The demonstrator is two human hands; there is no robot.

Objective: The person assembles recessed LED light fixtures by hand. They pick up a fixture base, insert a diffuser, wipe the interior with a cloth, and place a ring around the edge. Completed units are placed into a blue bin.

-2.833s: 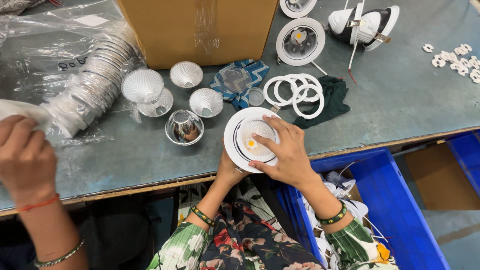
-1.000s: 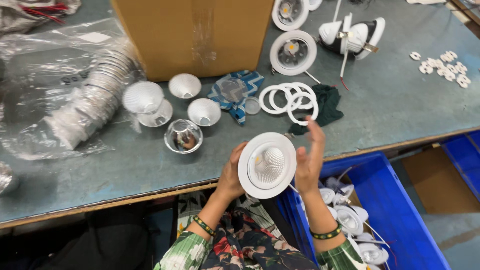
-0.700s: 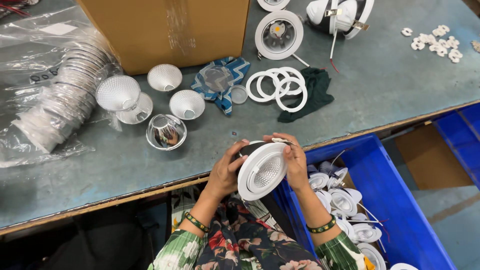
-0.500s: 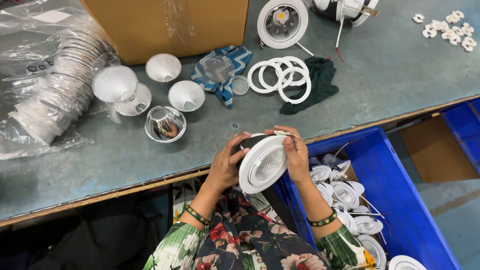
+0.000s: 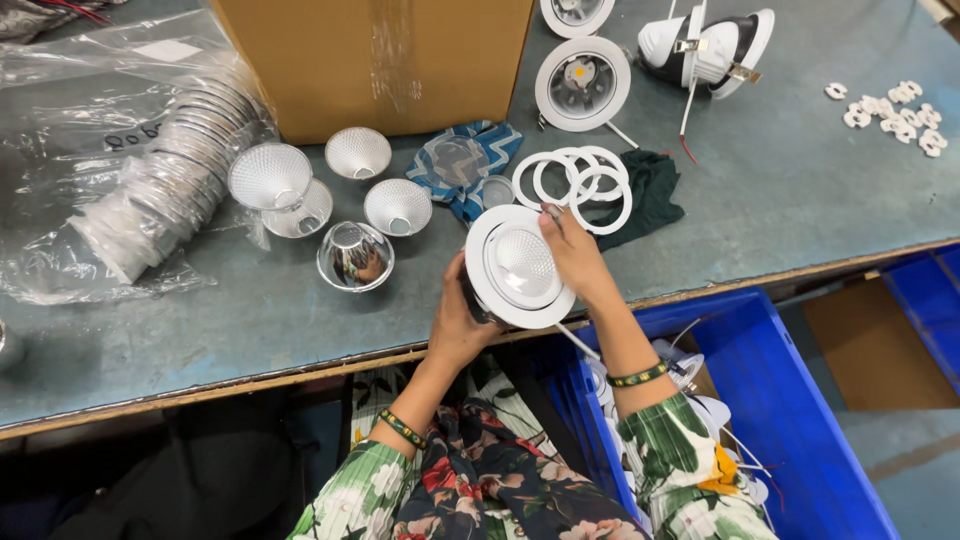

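White downlight [image 5: 520,268] sits gripped in both my hands just beside the bench [image 5: 780,190] edge, reflector already seated: left hand [image 5: 462,318] cups its back, right hand [image 5: 572,256] fingers curl on the rim. Beyond it lie three white rings [image 5: 578,183], four loose reflectors [image 5: 397,206], two more downlights [image 5: 582,84].

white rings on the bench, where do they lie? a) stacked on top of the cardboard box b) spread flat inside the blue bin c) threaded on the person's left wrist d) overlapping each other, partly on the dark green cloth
d: the white rings lie flat and overlapping on the table, their right side resting on the dark green cloth, just beyond the round white lamp held in the left hand and right hand.
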